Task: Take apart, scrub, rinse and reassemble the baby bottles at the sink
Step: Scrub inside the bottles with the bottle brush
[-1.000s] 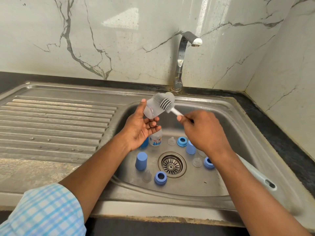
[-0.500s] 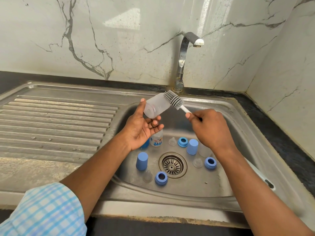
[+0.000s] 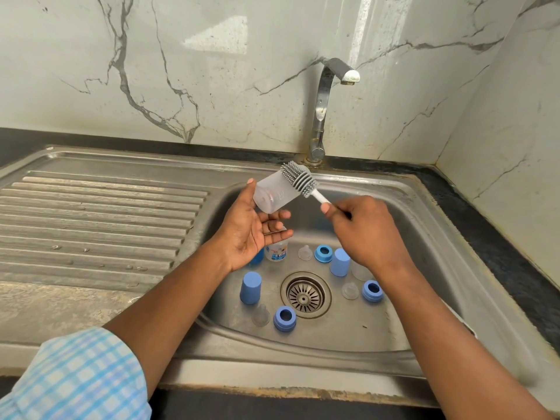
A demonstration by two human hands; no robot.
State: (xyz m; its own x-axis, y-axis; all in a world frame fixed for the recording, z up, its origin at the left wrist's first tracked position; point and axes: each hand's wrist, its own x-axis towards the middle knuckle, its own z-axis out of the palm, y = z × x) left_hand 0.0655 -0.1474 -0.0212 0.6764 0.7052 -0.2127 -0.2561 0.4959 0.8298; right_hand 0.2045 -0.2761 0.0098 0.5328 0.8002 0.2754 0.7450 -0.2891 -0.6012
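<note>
1. The right grip (image 3: 366, 234) is closed tight round the white handle of the brush (image 3: 298, 180). The left grip (image 3: 245, 234) pinches the clear bottle (image 3: 274, 195), thumb on top and curled fingers beneath, holding it tilted above the sink (image 3: 424, 213) in the middle of the frame
2. Over the last second the grey brush head has slid a little to and fro across the outside of the bottle near its upper-right end. It now lies on that wall with its tip pointing to the upper left, and the bottle has hardly shifted
3. This looks like the scrubbing of one bottle under way, with rinsing and reassembly still to come; no water runs from the tap (image 3: 325, 107)
4. On the sink floor, around the drain (image 3: 305, 294), blue caps (image 3: 251, 287), blue rings (image 3: 285, 318) and clear teats (image 3: 350, 291) stand apart, and a labelled bottle (image 3: 275, 251) shows just behind the left grip
5. A ribbed draining board (image 3: 100, 219) fills the left of the frame, a dark surface (image 3: 485, 225) edges the sink at the right, and marble wall (image 3: 212, 71) rises behind
</note>
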